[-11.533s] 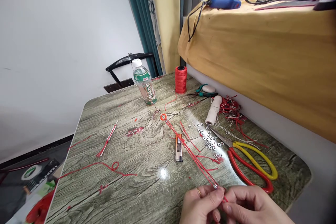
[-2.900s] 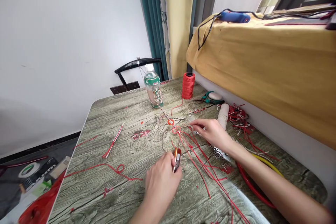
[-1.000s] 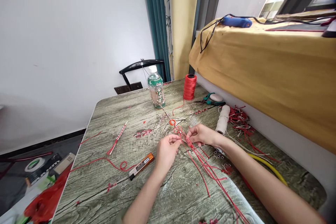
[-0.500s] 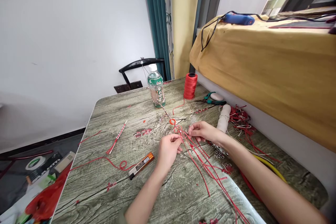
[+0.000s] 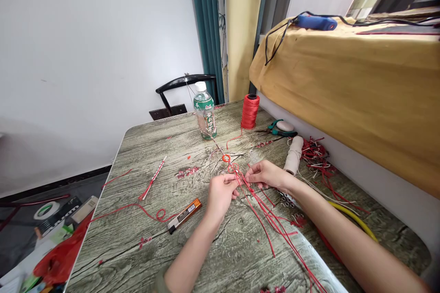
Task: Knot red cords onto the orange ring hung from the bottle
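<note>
Both hands meet over a bundle of red cords [image 5: 266, 213] on the wood-grain table [image 5: 192, 151]. My left hand [image 5: 220, 194] is closed, its fingertips pinching the cords just below a small red ring [image 5: 226, 158]. My right hand [image 5: 266, 175] pinches the same cords from the right side. The cords fan out towards the table's near right edge. A thin string runs from the ring up to a green-labelled water bottle [image 5: 205, 111]. An orange lighter [image 5: 184, 214] lies to the left of my left hand.
A red thread spool [image 5: 250, 111], a white cord roll [image 5: 293, 154], small pliers [image 5: 280, 128], metal washers [image 5: 287, 199], yellow-and-red scissors [image 5: 350, 219] and cord scraps [image 5: 316, 151] lie at the right. A looped red cord [image 5: 151, 213] and a braided piece [image 5: 153, 178] lie left. A yellow-draped ledge [image 5: 343, 87] borders the right.
My left hand has put the lighter down at the left and joined the right hand on the cords. Over the last half second both hands shifted only slightly.
</note>
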`<act>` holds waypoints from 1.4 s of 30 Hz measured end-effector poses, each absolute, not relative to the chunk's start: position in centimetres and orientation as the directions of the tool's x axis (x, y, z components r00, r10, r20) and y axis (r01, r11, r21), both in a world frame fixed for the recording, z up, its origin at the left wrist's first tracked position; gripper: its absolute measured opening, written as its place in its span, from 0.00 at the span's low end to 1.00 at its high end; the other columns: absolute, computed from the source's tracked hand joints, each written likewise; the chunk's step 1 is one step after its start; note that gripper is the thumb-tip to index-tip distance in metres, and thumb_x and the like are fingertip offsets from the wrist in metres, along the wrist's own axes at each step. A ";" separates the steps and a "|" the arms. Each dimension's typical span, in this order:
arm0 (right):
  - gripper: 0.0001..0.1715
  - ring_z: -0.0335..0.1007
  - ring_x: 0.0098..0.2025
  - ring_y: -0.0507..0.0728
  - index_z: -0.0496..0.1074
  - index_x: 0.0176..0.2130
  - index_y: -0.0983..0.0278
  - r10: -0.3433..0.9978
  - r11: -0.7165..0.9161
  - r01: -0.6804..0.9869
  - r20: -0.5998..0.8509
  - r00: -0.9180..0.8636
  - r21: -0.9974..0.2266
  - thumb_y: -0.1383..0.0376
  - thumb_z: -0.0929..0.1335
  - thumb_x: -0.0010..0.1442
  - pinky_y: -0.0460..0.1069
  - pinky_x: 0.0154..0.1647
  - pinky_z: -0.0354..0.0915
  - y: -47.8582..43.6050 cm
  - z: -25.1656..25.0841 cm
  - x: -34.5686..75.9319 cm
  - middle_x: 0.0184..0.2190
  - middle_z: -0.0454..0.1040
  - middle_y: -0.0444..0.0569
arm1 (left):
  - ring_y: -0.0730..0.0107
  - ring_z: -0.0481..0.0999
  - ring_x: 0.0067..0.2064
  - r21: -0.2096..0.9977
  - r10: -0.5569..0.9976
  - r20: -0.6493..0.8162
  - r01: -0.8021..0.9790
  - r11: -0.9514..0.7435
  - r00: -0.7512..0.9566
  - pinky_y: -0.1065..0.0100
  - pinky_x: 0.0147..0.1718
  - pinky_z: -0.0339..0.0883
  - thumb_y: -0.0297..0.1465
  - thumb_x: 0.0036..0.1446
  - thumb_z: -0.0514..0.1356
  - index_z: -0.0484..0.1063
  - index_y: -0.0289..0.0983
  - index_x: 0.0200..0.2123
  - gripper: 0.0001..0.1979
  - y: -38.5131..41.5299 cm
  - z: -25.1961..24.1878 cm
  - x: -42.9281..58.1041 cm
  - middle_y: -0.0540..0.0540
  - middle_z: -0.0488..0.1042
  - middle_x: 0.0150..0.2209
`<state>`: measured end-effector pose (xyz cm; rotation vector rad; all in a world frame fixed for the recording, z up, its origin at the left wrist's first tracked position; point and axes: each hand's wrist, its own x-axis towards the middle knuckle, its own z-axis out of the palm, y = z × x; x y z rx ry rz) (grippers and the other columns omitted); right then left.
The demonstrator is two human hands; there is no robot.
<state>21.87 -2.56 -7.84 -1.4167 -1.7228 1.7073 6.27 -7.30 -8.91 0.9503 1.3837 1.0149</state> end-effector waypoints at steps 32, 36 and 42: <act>0.12 0.51 0.16 0.45 0.73 0.30 0.68 0.854 -0.108 0.377 -0.280 -0.438 -0.920 0.64 0.64 0.46 0.41 0.15 0.47 -2.9 -8.1 20.8 0.18 0.66 0.42 | 0.81 0.63 0.16 0.953 0.952 -0.298 -0.086 0.292 -0.067 0.78 0.14 0.54 0.31 0.39 0.62 0.62 0.35 0.26 0.11 -7.3 -9.0 6.4 0.55 0.66 0.17; 0.11 0.51 0.17 0.45 0.73 0.26 0.68 0.855 -0.115 0.352 -0.273 -0.441 -0.929 0.63 0.64 0.47 0.42 0.16 0.46 -3.0 -7.6 20.9 0.17 0.65 0.42 | 0.81 0.63 0.15 0.956 0.955 -0.290 -0.069 0.286 -0.064 0.78 0.13 0.54 0.31 0.39 0.61 0.60 0.35 0.26 0.11 -7.3 -9.2 6.3 0.56 0.64 0.16; 0.12 0.53 0.17 0.45 0.71 0.30 0.68 0.867 -0.145 0.290 -0.263 -0.423 -0.946 0.64 0.67 0.43 0.42 0.17 0.46 -2.8 -8.0 20.8 0.20 0.69 0.42 | 0.80 0.63 0.15 0.953 0.952 -0.299 -0.057 0.296 -0.062 0.78 0.13 0.54 0.31 0.39 0.61 0.60 0.36 0.25 0.11 -7.2 -9.1 6.3 0.56 0.64 0.15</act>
